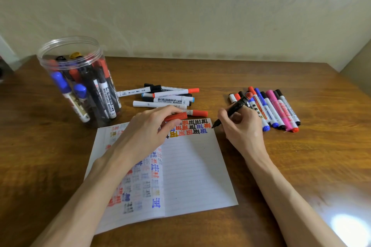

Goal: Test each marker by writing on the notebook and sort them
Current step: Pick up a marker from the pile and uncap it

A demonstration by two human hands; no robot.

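Observation:
An open lined notebook (192, 170) lies on the table, its top rows filled with coloured test marks. My left hand (148, 126) rests on the notebook's upper left part and holds a red marker cap (176, 116). My right hand (241, 126) grips an uncapped black marker (232, 110) with a red end; its tip sits at the notebook's top right corner. One group of markers (166, 98) lies beyond the notebook. A second group of markers (271, 108) lies to the right of my right hand.
A clear plastic jar (80, 80) holding several markers stands at the back left of the wooden table (301, 166). A pale wall runs along the table's far edge. Glare shows on the table at the lower right.

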